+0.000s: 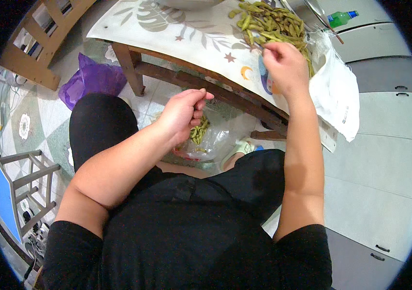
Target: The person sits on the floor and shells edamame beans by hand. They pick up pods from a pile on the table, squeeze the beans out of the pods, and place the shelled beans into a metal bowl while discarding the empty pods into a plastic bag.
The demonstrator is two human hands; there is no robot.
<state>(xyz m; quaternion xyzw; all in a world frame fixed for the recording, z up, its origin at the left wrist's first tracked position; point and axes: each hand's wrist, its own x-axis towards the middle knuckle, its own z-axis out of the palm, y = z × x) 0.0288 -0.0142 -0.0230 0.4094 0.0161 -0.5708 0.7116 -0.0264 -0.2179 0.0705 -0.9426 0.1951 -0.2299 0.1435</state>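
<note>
A heap of green soybean pods [276, 24] lies on the far right of the table. My right hand [286, 67] is at the heap's near edge, its fingers curled together by the pods; what they hold, if anything, is hidden. In front of the table, above my lap, my left hand [186, 113] is closed with thumb and forefinger pressed together. Anything in that pinch is too small to name. Below it on the floor, a clear plastic bag [215, 142] has more green pods [198, 131] in it, partly covered by my left hand.
The wooden table wears a pale leaf-patterned cloth [196, 36]. A white bag [334, 87] hangs over its right edge, near a metal pot [307, 12] and a green bottle [341, 18]. A purple bag [92, 79] and a blue-topped stool [5, 198] are on the left floor.
</note>
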